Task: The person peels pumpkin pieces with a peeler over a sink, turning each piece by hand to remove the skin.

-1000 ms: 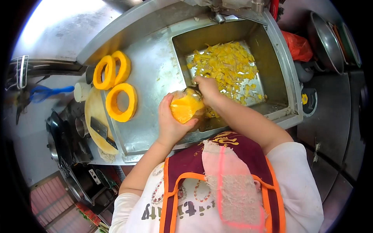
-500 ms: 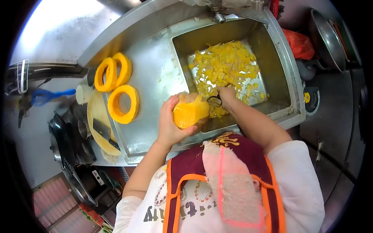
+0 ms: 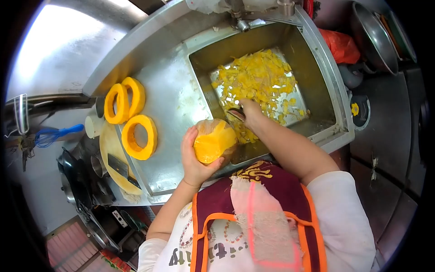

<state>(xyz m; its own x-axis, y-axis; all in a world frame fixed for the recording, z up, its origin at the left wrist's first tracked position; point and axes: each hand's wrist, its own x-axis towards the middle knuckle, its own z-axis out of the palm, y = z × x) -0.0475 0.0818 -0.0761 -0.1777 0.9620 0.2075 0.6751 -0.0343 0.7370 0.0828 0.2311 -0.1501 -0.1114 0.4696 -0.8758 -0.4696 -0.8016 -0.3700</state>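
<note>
A partly peeled pumpkin piece [image 3: 215, 142] is held in my left hand [image 3: 192, 154] at the near left edge of the sink basin. Orange flesh shows on it, with tan skin left along its top and right side. My right hand [image 3: 250, 112] grips a dark-handled peeler [image 3: 236, 114] over the basin, a short way from the pumpkin piece. Many yellow and tan peelings [image 3: 256, 75] lie on the basin floor beneath. On the steel drainboard to the left rest three peeled pumpkin rings [image 3: 139, 155], two of them leaning together.
The sink basin [image 3: 317, 86] has a tap [image 3: 242, 25] at its far side. Left of the drainboard, a cleaver [image 3: 118, 167] lies on a round cutting board [image 3: 108, 140]. A blue whisk [image 3: 59, 133] hangs farther left. A red bag [image 3: 340, 46] and metal bowl [image 3: 375, 38] are at right.
The peeler has moved away from the pumpkin piece and turned, its side now showing more. The whole view has shifted slightly. My left hand still holds the pumpkin piece.
</note>
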